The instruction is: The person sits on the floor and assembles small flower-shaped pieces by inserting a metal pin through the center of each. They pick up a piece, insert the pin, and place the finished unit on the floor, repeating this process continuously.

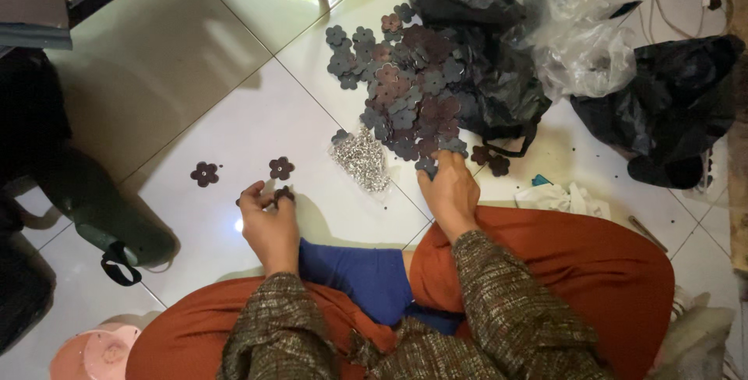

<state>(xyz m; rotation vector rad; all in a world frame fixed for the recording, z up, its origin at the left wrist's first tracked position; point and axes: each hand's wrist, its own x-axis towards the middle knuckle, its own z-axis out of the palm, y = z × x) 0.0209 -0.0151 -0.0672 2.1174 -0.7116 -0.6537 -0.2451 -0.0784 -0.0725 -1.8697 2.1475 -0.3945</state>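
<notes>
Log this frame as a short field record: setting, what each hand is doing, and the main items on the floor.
setting: person seated on a white tiled floor, seen from above
left hand: pinches a dark flower-shaped cutout at the fingertips
right hand: reaches into the near edge of the pile of flower cutouts
loose cutouts: two apart on the tiles, one farther left, one above the left hand
small parts: clear bag of small silvery pieces between the hands
bags: black bags and a clear plastic bag behind the pile

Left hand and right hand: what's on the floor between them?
Head view: a small heap of silvery metal bits lies between left hand and right hand.
</notes>
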